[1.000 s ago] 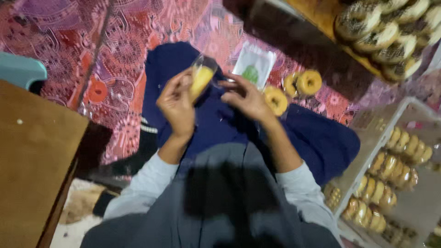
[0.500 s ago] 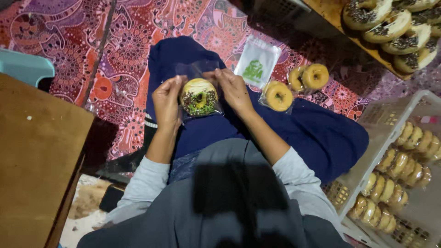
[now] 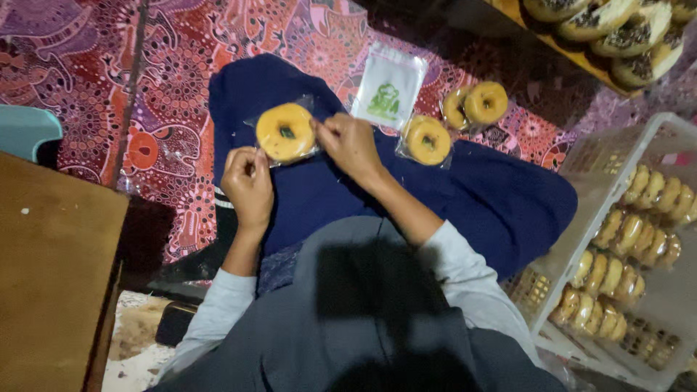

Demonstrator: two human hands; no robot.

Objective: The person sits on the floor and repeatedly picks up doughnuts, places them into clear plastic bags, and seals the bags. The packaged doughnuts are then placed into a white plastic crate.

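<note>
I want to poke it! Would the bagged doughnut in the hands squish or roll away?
The bagged doughnut looks soft, so a poke would probably dent it. Its clear wrap seems thin and floppy, crinkling where the right hand pinches it. Lying flat, it likely wouldn't roll.

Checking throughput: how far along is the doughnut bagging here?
Done: bagged yellow ring doughnuts lie on the patterned cloth, and a white plastic crate holds rows of packed ones. In hand: the left hand and right hand pinch a clear bag with one doughnut. Left: unbagged topped doughnuts on the wooden tray.
</note>
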